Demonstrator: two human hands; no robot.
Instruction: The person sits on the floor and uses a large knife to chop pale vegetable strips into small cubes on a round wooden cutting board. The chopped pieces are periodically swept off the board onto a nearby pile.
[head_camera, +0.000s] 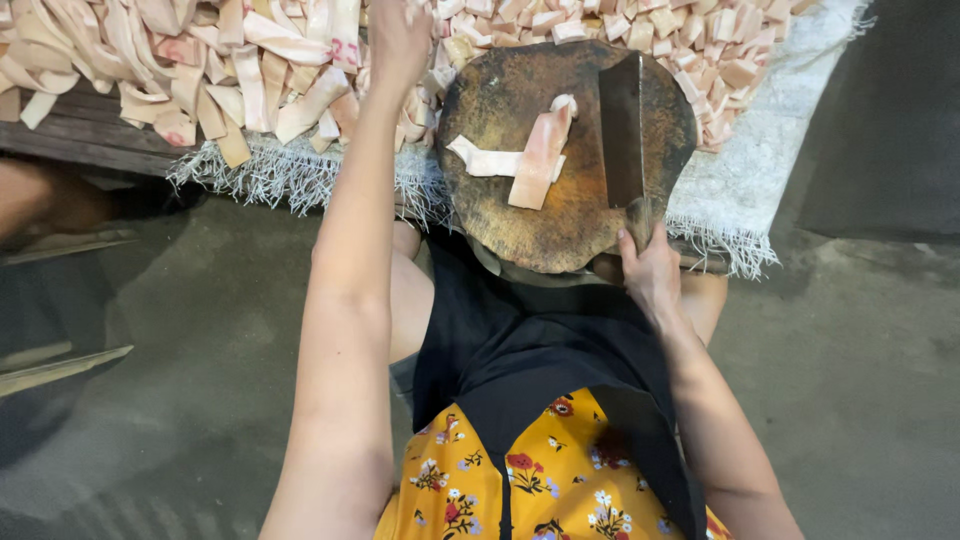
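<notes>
Long uncut strips (180, 70) heaped upper left on the table (60, 135); small cut pieces (690, 50) piled upper right. Round chopping block (520, 215) at centre carries two strips (535, 155), uncut. My right hand (650, 275) closed around the cleaver (622, 130) handle. My left hand (398, 35) reaches into the strip heap; grip unclear. Much left.

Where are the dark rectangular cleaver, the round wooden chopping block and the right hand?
dark rectangular cleaver (622, 130), head view, middle of blade.
round wooden chopping block (500, 100), head view, bare top surface.
right hand (648, 270), head view, back of hand.
</notes>
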